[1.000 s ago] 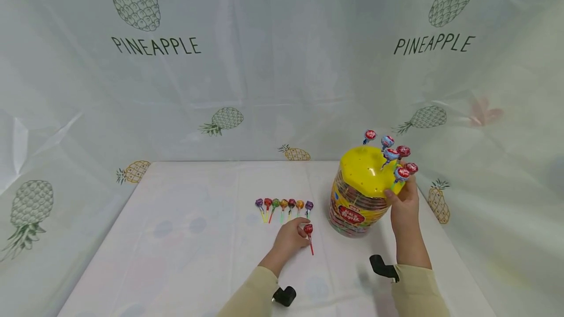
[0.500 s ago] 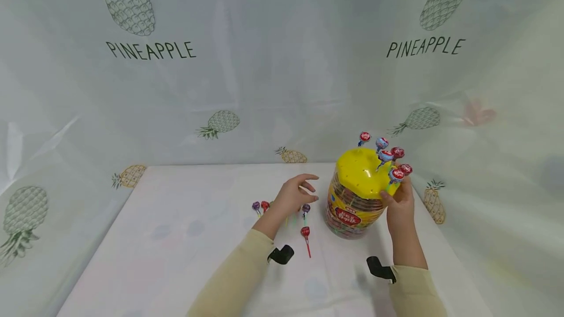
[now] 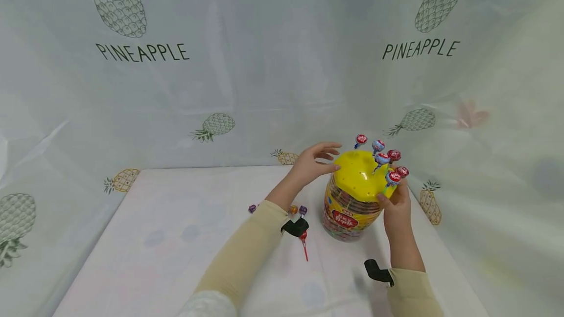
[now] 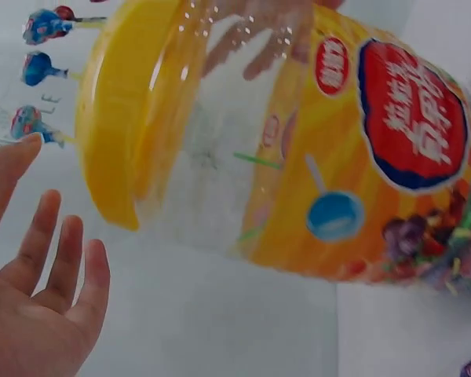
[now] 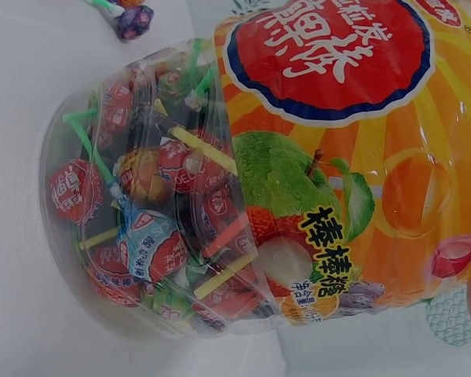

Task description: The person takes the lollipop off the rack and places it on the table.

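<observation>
A large clear plastic jar of lollipops with a bumpy yellow lid stands on the table. Its label is yellow and red. My right hand grips the jar's right side at the lid, thumb in front, fingers hidden behind. Several lollipops, among them a blue one, stick up from the lid's right and back. My left hand is at the lid's left edge, fingers apart and holding nothing; the left wrist view shows its palm and spread fingers beside the lid. Wrapped lollipops fill the jar's bottom.
A red lollipop lies on the white table just left of the jar. Behind it is a row with a purple lollipop and an orange one, partly hidden by my left sleeve. A pineapple-print sheet hangs behind.
My left hand has let go of the red lollipop, leaving it on the table, and moved up and right to the lid. The right hand keeps its grip on the jar.
</observation>
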Available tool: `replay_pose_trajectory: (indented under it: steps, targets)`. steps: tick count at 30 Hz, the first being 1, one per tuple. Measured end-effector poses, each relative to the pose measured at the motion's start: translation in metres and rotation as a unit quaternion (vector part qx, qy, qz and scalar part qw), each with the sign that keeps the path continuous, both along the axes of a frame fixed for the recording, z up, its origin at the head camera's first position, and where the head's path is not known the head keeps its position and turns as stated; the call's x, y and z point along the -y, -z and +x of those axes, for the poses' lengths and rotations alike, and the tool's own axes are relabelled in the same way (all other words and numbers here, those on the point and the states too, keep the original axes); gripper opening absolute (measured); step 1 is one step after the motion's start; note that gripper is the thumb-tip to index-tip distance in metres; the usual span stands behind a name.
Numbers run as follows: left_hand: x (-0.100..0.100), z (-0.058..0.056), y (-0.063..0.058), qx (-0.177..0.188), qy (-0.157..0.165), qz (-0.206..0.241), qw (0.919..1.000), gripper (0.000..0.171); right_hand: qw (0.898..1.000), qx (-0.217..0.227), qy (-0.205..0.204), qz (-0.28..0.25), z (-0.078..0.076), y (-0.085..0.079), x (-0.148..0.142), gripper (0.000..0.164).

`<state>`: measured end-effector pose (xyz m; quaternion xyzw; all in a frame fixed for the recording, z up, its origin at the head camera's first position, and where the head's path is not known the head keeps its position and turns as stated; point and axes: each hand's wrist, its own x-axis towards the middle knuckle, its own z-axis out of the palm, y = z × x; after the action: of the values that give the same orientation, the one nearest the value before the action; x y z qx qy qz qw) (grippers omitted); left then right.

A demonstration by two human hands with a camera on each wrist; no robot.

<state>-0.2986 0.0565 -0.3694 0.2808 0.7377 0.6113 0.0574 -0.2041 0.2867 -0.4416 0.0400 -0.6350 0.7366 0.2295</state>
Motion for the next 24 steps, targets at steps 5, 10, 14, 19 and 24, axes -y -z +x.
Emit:
replay_pose_trajectory:
  steps: [5, 10, 14, 19, 24]
  targets:
    - [-0.015, 0.000, -0.013, -0.023, 0.020, 0.003, 0.9995, 0.052, 1.000, -0.018, -0.010, -0.003, 0.000, 0.001, 0.001, 0.062]
    - [-0.025, 0.000, -0.021, -0.040, 0.042, 0.002, 0.9983, 0.057, 0.999, -0.028, -0.015, -0.006, 0.001, 0.002, 0.001, 0.062]
    - [-0.030, 0.000, -0.025, -0.050, 0.063, -0.001, 0.9967, 0.059, 1.000, -0.027, -0.013, -0.002, 0.002, 0.002, 0.001, 0.062]
    - [-0.034, 0.001, -0.030, -0.042, 0.080, -0.016, 0.9958, 0.059, 1.000, -0.020, -0.010, 0.000, 0.002, 0.000, 0.000, 0.063]
    - [-0.035, 0.002, -0.031, -0.036, 0.079, -0.026, 0.9959, 0.059, 1.000, -0.023, -0.014, 0.002, 0.001, 0.000, 0.000, 0.062]
